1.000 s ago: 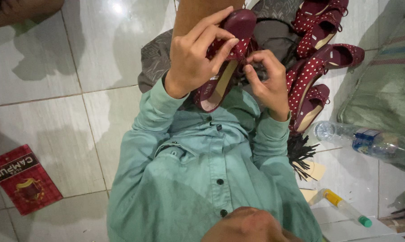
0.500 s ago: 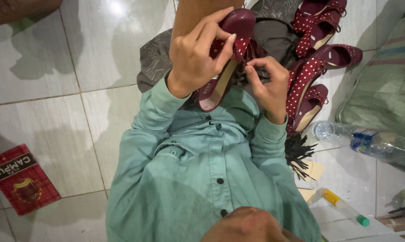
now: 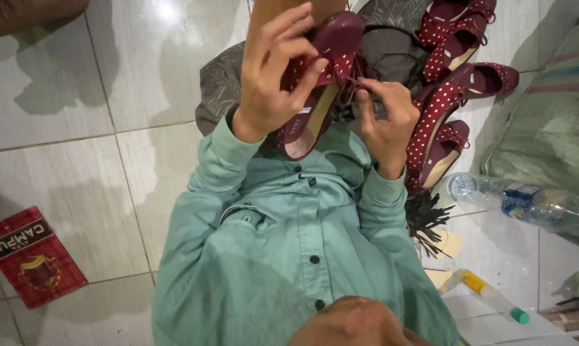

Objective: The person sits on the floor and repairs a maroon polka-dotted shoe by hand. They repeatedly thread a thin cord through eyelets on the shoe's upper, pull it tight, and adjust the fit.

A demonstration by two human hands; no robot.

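I hold a dark red shoe with white polka dots and a tan insole up in front of my green shirt. My left hand grips the shoe around its side and strap, fingers wrapped over the top. My right hand pinches a thin thread or strap piece at the shoe's dotted band, fingers closed on it. Several matching red dotted shoes lie on the tiled floor just right of my hands.
A grey cloth lies under the shoes. A plastic water bottle, a small tube with a green cap, black tassel threads and paper tags sit at right. A red booklet lies at left. A green sack is far right.
The shoe has stayed in both hands; my right hand's fingers have shifted slightly at the dotted band while the left hand keeps its grip.
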